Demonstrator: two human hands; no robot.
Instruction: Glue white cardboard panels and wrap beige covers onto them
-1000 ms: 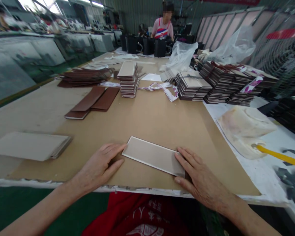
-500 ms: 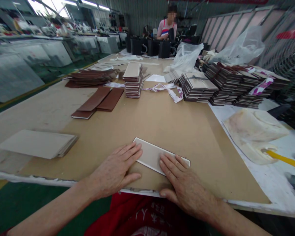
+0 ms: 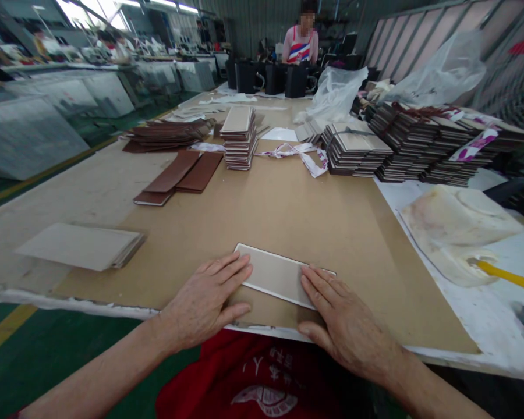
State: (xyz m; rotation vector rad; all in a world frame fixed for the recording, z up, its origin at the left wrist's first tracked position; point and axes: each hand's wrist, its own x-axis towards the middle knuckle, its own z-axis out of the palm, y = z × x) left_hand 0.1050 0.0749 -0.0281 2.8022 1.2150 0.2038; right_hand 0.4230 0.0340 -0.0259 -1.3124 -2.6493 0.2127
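A flat beige rectangular panel (image 3: 275, 270) with a pale rim and a thin dark edge lies slantwise near the table's front. My left hand (image 3: 216, 291) rests on its left end, fingers outstretched and thumb apart. Across the panel's right end lie the fingers of my right hand (image 3: 338, 308), stretched out with the thumb spread; they hide part of that end. Neither hand grips anything. Left of my hands is a small pile of plain beige sheets (image 3: 76, 244). Brown panels (image 3: 170, 174) lie farther back.
Beyond stand a stack of beige-topped panels (image 3: 238, 139), a brown pile (image 3: 166, 134) and tied stacks (image 3: 358, 148). A white ribbon (image 3: 297, 152) lies between them. At right, a cut-open whitish container (image 3: 458, 227) holds a yellow handle (image 3: 510, 276). A person (image 3: 301, 43) stands behind black bags (image 3: 277, 78).
My right hand has slid toward the panel's right end, and the panel lies at a slightly flatter slant. My left hand stays in place. The view has shifted slightly.
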